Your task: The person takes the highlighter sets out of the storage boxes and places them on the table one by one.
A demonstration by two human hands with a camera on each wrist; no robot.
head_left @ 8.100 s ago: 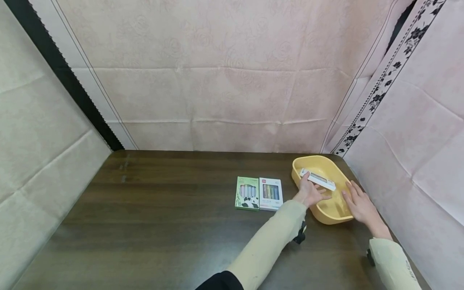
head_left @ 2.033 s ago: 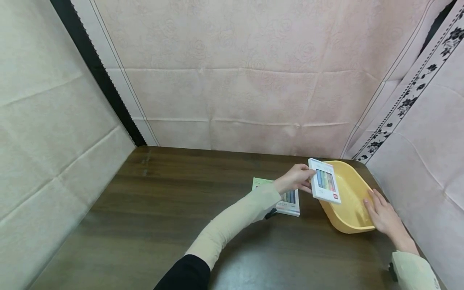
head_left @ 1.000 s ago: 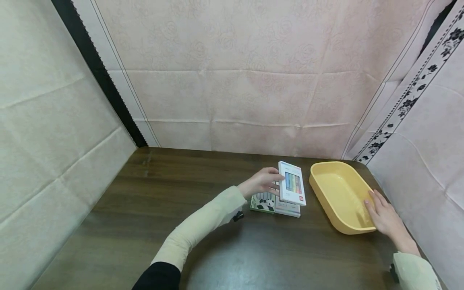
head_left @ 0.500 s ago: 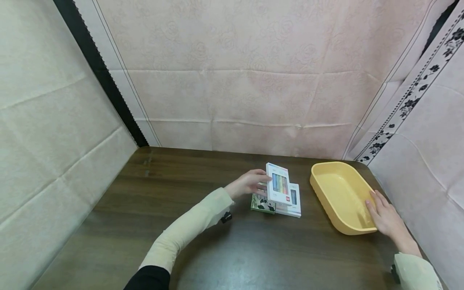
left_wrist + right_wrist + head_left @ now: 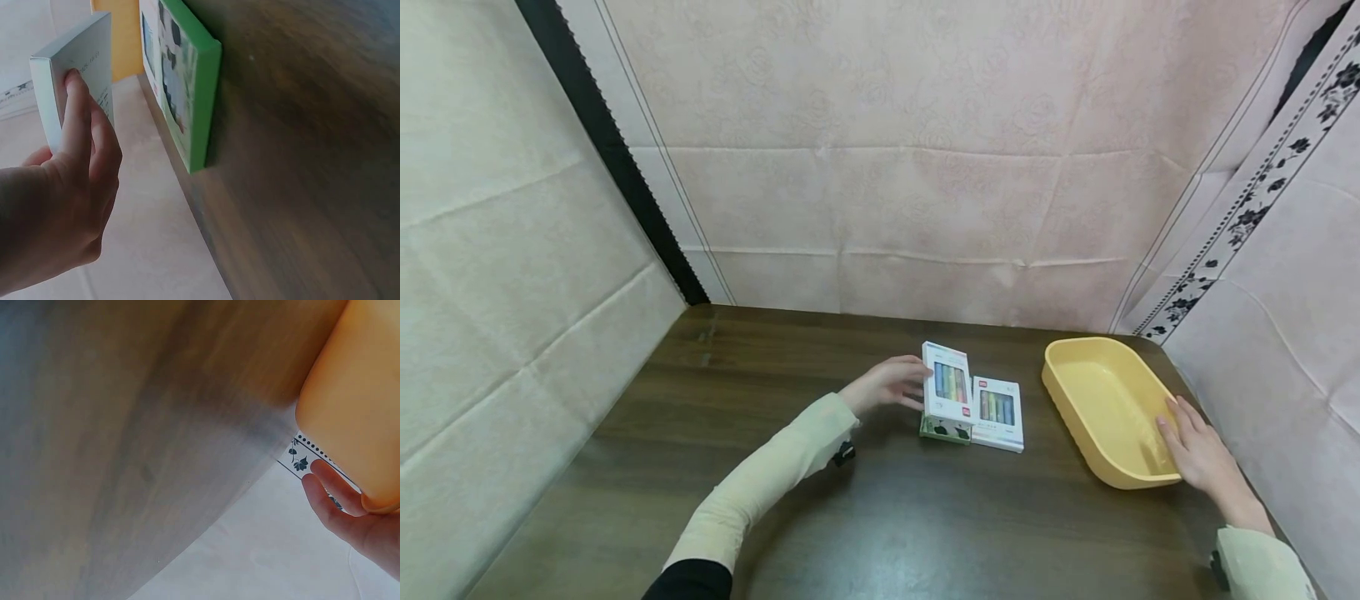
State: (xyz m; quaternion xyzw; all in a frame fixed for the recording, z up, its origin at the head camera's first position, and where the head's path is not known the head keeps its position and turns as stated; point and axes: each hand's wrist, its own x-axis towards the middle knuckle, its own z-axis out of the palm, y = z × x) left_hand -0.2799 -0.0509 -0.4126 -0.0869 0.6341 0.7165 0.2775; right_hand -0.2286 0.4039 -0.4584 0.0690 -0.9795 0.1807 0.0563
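My left hand holds a white box by its left edge; a window on the front shows a row of coloured sticks. In the left wrist view the thumb is mostly hidden while fingers lie along the back of the box. Below it is a green box with a panda picture, mostly covered from above. Beside that lies a second white box with a similar window. At the right, my right hand grips the rim of a yellow basin, outer fingers showing beyond its wall.
The dark wooden table has patterned cloth walls at its back and both sides. The basin stands close to the right cloth wall.
The left hand has carried the white box from over the basin leftward, past the second white box, to above the green box. The right hand stays at the basin's rim.
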